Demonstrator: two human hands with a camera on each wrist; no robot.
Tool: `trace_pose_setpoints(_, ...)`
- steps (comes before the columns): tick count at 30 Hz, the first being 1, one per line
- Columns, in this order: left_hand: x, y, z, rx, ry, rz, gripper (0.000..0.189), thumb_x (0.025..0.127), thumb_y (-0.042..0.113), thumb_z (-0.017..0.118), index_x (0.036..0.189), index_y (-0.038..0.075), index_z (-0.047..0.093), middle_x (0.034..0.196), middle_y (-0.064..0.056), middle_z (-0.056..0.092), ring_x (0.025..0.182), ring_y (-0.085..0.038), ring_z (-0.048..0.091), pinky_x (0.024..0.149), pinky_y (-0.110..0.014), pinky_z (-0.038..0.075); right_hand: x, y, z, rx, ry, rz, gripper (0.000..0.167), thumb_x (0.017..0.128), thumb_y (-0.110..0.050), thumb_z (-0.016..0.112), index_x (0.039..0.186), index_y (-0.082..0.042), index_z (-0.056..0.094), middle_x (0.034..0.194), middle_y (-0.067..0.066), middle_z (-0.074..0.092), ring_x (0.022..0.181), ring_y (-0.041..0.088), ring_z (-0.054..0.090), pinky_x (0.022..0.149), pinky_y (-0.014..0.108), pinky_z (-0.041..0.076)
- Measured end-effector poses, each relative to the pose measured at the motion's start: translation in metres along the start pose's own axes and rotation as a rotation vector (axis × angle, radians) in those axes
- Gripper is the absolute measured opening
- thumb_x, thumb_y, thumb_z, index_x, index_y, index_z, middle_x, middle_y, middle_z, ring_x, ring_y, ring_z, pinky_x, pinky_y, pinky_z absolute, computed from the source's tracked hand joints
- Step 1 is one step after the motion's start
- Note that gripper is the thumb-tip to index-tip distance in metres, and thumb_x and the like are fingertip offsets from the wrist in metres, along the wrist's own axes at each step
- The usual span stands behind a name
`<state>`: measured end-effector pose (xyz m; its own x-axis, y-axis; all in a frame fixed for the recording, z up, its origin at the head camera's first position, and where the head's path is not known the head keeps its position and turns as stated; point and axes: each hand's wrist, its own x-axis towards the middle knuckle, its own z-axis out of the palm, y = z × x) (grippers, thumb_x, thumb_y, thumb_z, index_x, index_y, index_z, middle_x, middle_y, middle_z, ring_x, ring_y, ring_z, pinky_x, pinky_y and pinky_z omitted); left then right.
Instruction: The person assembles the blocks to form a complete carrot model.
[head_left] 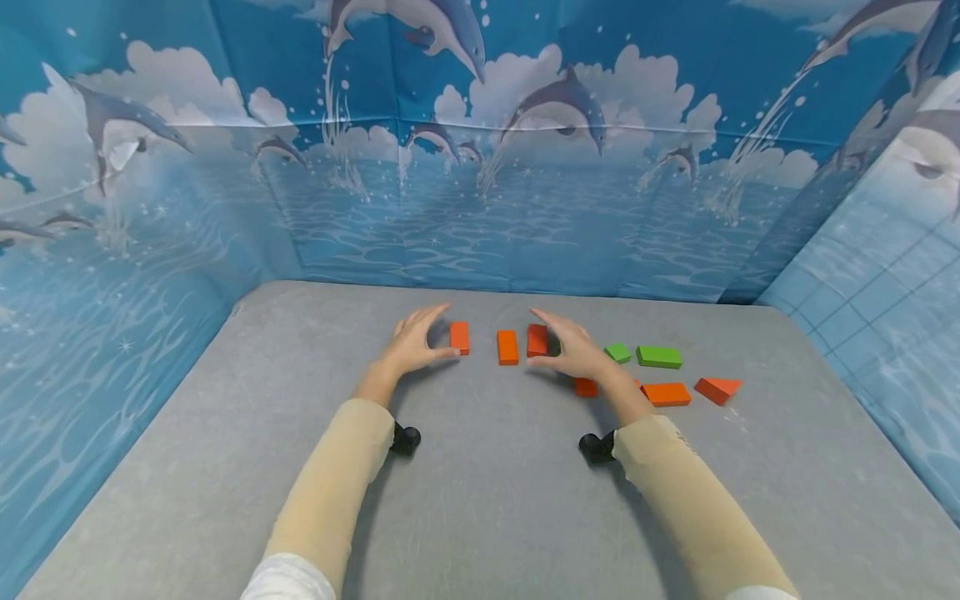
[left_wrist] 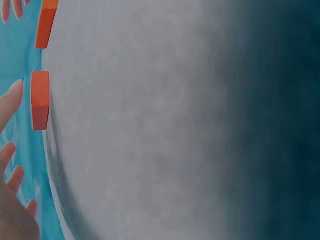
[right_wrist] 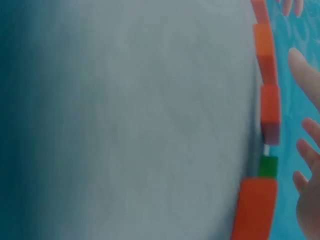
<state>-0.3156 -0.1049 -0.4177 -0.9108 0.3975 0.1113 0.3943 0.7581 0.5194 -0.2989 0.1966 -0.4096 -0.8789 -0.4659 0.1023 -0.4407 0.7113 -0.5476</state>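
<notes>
My left hand (head_left: 411, 345) hovers beside an upright-looking orange block (head_left: 459, 337), its fingers spread and thumb tip right at the block's near corner. In the left wrist view, that block (left_wrist: 40, 100) lies just past the thumb. To its right is a second orange block (head_left: 507, 347). My right hand (head_left: 576, 350), thumb and fingers apart, reaches around a third orange-red block (head_left: 537, 340), which shows in the right wrist view beside the fingers. Both hands hold nothing. The right hand and wrist partly hide a green block (right_wrist: 268, 166) and an orange block (head_left: 587, 387).
Right of the right hand lie a small green block (head_left: 618, 352), a long green block (head_left: 659, 357), a long orange block (head_left: 666, 394) and an orange triangular block (head_left: 717, 390). A dolphin-print curtain (head_left: 480, 225) borders the grey table (head_left: 480, 500) at the back and sides.
</notes>
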Motion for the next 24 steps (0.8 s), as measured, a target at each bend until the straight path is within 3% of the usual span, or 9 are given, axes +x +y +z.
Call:
trace_pose_setpoints(13,0.006,-0.002,0.005,0.013,-0.092,0.02,0.072,0.082,0.039,0.067,0.142,0.014,0.035,0.145,-0.007,0.034,0.133,-0.028,0.027,0.106,-0.053,0.016,0.016,-0.006,0.015,0.016,-0.068,-0.038,0.071,0.08,-0.03,0.071,0.139,-0.007,0.038,0.142,0.014,0.037,0.13,0.033,0.03,0.104,0.056,0.015)
trace_pose_setpoints(24,0.005,-0.007,0.011,0.026,-0.096,0.017,0.062,0.085,0.037,0.064,0.139,0.016,0.041,0.144,-0.008,0.036,0.134,-0.027,0.027,0.107,-0.051,0.017,0.018,-0.005,0.024,-0.009,-0.064,-0.042,0.058,0.084,-0.03,0.067,0.135,-0.013,0.046,0.14,0.015,0.039,0.131,0.034,0.028,0.104,0.058,0.013)
